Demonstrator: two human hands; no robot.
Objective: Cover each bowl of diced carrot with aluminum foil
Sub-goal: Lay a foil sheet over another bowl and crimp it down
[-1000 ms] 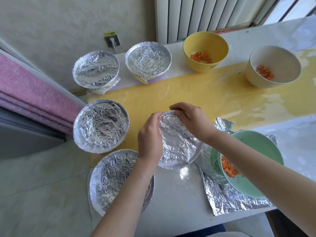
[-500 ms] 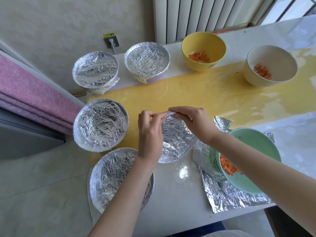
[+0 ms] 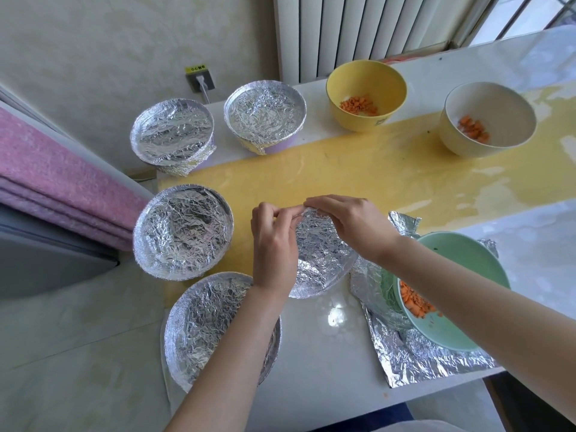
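Well past halfway, judging by the count. Sealed already: four covered bowls (image 3: 184, 230) grouped round the left end of the yellow mat (image 3: 374, 173): two beyond its far-left corner, one on its left end, one off its near-left corner.

Now crimping the fifth bowl (image 3: 324, 275) at the mat's near edge. Left hand (image 3: 274, 244) pinching the foil (image 3: 314, 241) at the far rim between thumb and curled fingers. Right hand (image 3: 346, 222) just beside it, fingers bent over the same rim and nipping the foil down.

Left to cover, carrot showing in each: yellow bowl (image 3: 366, 88) at the mat's far edge, cream bowl (image 3: 489, 116) toward its far right, green bowl (image 3: 452, 291) off its near-right edge on a loose foil sheet (image 3: 420, 360).

Fifth bowl round, so no long axis to name. Mouth facing up; any slight lean impossible to tell through the wide lens.
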